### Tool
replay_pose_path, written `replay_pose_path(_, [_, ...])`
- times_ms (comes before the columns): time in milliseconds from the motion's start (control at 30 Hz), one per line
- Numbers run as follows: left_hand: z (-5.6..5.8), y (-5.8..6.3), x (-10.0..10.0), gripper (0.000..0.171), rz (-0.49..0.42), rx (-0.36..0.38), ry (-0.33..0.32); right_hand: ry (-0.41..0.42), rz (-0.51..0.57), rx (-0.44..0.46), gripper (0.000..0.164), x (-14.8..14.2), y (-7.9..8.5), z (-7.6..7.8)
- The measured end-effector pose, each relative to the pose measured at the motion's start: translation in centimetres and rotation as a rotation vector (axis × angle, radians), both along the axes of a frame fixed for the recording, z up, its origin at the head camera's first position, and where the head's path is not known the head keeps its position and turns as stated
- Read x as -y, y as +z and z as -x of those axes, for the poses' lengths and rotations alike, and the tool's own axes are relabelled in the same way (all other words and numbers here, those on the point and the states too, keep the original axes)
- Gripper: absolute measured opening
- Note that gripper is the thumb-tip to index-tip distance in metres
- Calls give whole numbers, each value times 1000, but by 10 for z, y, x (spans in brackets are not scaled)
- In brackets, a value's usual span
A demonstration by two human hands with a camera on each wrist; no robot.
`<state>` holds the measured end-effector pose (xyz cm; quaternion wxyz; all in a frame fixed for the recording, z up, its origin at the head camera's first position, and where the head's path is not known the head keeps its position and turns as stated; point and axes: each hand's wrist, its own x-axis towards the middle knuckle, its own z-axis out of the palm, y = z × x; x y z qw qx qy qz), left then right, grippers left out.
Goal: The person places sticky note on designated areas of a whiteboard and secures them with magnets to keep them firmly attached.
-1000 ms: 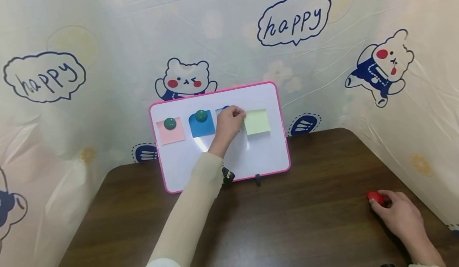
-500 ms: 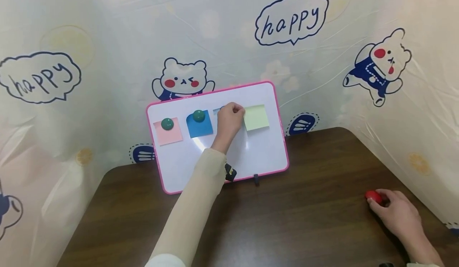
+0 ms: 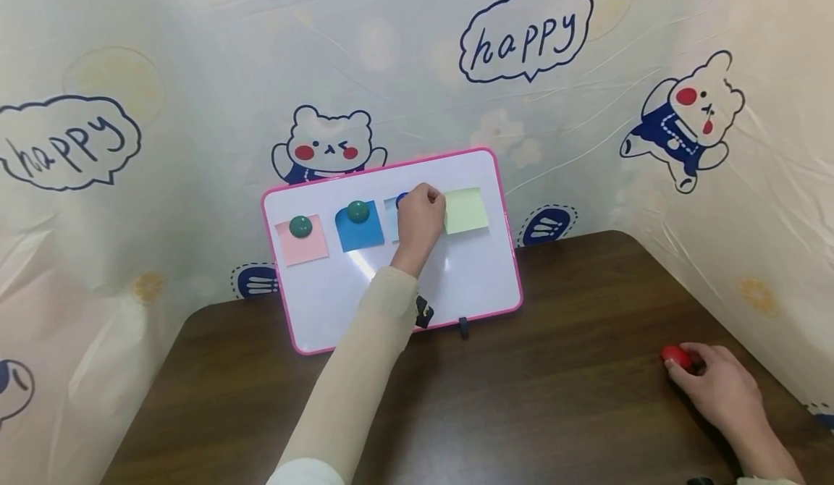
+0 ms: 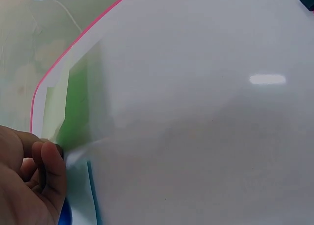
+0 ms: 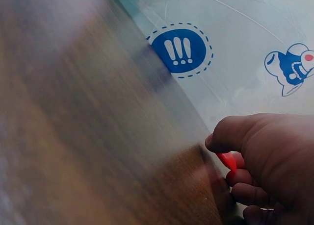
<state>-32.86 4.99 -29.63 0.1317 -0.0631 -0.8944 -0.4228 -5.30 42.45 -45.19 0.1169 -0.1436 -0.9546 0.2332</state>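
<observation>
A pale green sticky note (image 3: 466, 210) is pinched at its left edge by my left hand (image 3: 420, 221), at the upper right of a pink-framed whiteboard (image 3: 476, 275). In the left wrist view the note (image 4: 78, 105) stands partly away from the board. Beside the hand, a light blue note (image 3: 391, 223) under a dark blue magnet (image 3: 400, 200) is mostly hidden. Further left are a blue note (image 3: 362, 236) and a pink note (image 3: 306, 248), each under a round green magnet. My right hand (image 3: 728, 392) holds a red round magnet (image 3: 676, 357) over the table's right side.
The whiteboard leans at the back of a brown wooden table (image 3: 521, 398), with a small black foot (image 3: 463, 327) at its lower edge. Behind hangs a curtain (image 3: 423, 58) printed with bears and the word "happy".
My left hand and the green note have shifted slightly up and to the right relative to the board. The right hand keeps its hold on the red magnet. The head view has turned slightly.
</observation>
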Motion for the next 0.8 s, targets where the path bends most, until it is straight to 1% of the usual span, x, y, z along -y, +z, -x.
replay_pose_path(333, [-2, 5, -5, 15, 44, -4, 34, -5, 1, 7, 46, -1, -1, 0])
replay_pose_path(800, [-1, 5, -7, 16, 141, -18, 46, 3, 6, 6, 46, -2, -1, 0])
